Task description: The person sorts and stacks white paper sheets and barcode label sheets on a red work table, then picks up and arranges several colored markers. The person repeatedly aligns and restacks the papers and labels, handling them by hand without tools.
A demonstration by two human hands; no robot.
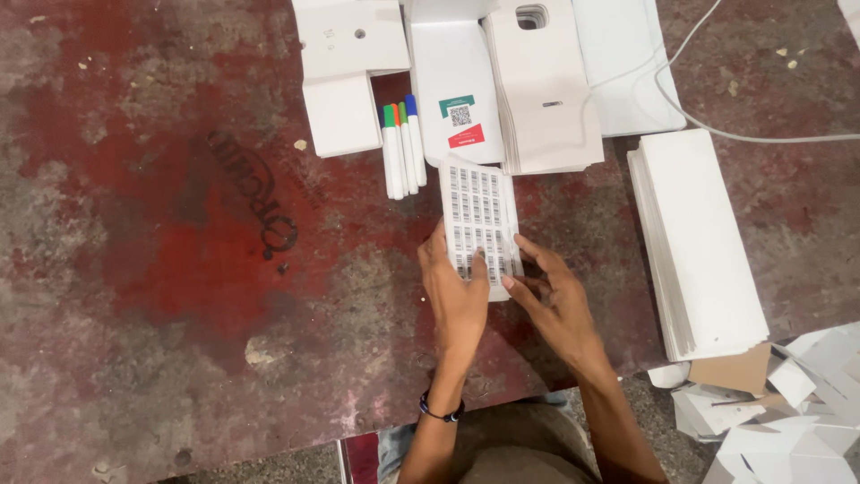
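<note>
Left hand (457,296): palm down, fingers loosely curled, gripping the near left edge of the label sheet (481,226); dark band at the wrist.
Right hand (551,300): half open, fingertips (520,244) pinching at the sheet's near right corner; possibly lifting one label, too small to tell.
Label sheet: thin white rectangle, rows of small barcode stickers, lying flat on the table (161,269) with its near end between both hands, just below the printed card (455,94).
Table: worn surface, mottled red and grey, rough and chipped, with a dark stencilled mark at centre left.
Markers (403,148): four white barrels, side by side and touching, with green, orange, green and blue caps; just left of the sheet's far end.
Printed card: white folded sheet with one green and one red patch.
Punched sleeves (546,90): stack of flat white cardboard with a rounded window cut-out, overlapping the card's right side.
Flat blanks (699,242): thick stack of plain white cardboard, right of the hands, well apart.
Folded boxes (345,76): white cardboard pieces at the far edge, left of the markers.
Cable (717,130): thin, white, curving over the far right.
Offcuts (788,412): loose heap of white and brown cardboard scraps, near right corner.
</note>
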